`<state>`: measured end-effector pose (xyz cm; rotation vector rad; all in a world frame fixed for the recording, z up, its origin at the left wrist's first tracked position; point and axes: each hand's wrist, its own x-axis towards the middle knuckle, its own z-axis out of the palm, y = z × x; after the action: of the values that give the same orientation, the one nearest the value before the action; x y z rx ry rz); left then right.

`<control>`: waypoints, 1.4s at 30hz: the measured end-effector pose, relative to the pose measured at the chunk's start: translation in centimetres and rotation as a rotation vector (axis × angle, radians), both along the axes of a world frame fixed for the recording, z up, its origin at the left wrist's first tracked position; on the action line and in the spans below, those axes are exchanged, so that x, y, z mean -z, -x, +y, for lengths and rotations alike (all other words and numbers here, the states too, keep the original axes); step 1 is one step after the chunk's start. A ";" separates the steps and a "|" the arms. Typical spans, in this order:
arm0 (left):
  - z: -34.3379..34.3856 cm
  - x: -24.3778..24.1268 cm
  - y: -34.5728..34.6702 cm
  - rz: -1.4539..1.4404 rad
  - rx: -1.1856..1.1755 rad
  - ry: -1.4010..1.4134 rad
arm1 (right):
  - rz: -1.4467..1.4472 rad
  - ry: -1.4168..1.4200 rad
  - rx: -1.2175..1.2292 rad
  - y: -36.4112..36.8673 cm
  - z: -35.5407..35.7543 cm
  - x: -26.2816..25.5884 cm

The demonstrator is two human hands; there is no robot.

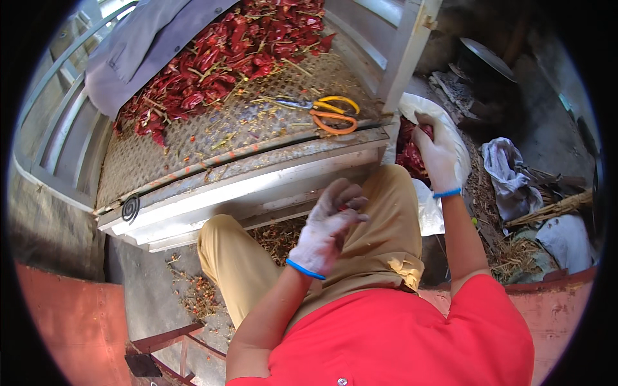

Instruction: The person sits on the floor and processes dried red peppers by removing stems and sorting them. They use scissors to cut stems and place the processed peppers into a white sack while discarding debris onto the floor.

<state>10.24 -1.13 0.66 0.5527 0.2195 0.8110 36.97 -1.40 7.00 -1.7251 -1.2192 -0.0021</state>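
Observation:
My left hand (pixel 322 231), in a soiled white knit glove with a blue cuff, hangs above my lap with its fingers half curled. A speck of red shows among the fingers; whether they grip it is unclear. At the right, my right hand (pixel 438 152), gloved alike, reaches into the mouth of a white woven sack (pixel 461 140). Dried red chillies (pixel 409 154) fill the sack's opening, and some red shows between that hand's thumb and fingers. Scissors (pixel 334 115) with yellow and orange handles lie on the textured metal platform (pixel 203 137) in front of me.
More dried red chillies (pixel 241 53) are heaped on the platform beside a grey cloth garment (pixel 130 58). A black coil (pixel 130 208) hangs at the platform's front edge. Metal railings (pixel 410 43) flank it. Sacking (pixel 507 164) and dry stalks (pixel 550 210) lie at the right.

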 end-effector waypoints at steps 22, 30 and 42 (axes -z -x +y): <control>0.2 2.0 -0.1 -0.230 -0.004 0.416 | -0.544 0.178 -0.757 12.6 -1.4 2.6; -0.9 -1.8 1.2 -0.147 0.030 0.203 | -0.573 -0.022 -0.063 1.3 -0.5 -1.8; 2.0 -0.8 10.3 -0.046 -0.633 0.452 | -0.590 -0.059 -0.700 20.2 8.1 -1.3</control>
<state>-0.05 0.90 1.51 0.0238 0.5352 1.3386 16.81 6.67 8.33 -1.1924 -2.1852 -0.1340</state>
